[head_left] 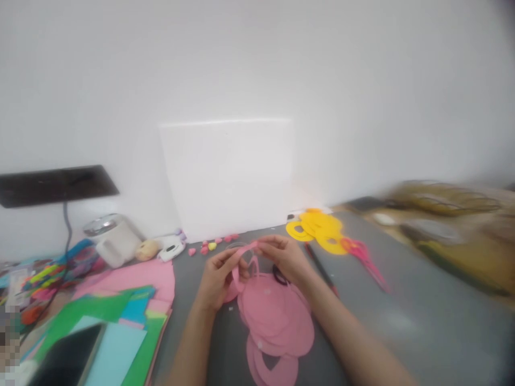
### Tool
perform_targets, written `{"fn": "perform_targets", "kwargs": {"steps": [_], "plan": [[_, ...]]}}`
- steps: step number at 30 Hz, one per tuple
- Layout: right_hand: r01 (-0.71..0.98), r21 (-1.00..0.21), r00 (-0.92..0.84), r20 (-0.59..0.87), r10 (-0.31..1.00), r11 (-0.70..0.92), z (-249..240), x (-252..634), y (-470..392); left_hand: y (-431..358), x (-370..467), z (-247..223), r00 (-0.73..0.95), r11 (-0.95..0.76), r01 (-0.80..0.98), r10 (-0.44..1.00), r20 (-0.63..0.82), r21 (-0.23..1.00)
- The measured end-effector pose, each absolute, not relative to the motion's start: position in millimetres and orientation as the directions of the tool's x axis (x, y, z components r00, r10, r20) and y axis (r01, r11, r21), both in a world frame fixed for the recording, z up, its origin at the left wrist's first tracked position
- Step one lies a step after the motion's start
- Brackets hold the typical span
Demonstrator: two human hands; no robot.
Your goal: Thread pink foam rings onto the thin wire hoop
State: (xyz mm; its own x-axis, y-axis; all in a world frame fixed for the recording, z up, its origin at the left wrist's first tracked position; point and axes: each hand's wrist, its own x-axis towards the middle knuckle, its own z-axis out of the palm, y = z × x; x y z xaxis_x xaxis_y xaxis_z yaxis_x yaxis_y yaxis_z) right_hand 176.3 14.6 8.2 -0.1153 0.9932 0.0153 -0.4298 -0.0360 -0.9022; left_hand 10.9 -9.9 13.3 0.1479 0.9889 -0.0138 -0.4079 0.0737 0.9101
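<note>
My left hand (219, 276) and my right hand (284, 257) hold a curled pink paper strip (236, 276) between them, each pinching it with thumb and fingers. Just below lies a pile of pink paper cutouts (269, 311), rounded in shape, with a heart-shaped opening in the lowest one. A small black ring-like thing (279, 274) is partly hidden under my right hand. Behind my fingers, something clear and round shows in part; I cannot make out what it is.
Pink scissors (368, 262) lie right of yellow paper cutouts (319, 228) and a dark pencil (322, 268). Small heart-shaped pieces (212, 246) line the back near a white board (229, 179). Coloured paper sheets (96, 316) and a phone (68, 356) occupy the left, before a white mug (116, 241).
</note>
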Motion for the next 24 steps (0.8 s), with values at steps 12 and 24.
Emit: {"fn": "perform_targets", "kwargs": {"steps": [12, 24], "plan": [[-0.365, -0.931, -0.082, 0.007, 0.997, -0.024, 9.9, 176.6, 13.4, -9.4, 10.1, 10.0, 0.171, 0.065, -0.385, 0.985, 0.002, 0.921], [-0.452, -0.892, -0.079, 0.001, 0.997, -0.035, 5.7, 178.2, 16.8, -9.9, 10.5, 9.9, 0.17, 0.076, -0.399, 0.985, -0.008, 0.914]]}}
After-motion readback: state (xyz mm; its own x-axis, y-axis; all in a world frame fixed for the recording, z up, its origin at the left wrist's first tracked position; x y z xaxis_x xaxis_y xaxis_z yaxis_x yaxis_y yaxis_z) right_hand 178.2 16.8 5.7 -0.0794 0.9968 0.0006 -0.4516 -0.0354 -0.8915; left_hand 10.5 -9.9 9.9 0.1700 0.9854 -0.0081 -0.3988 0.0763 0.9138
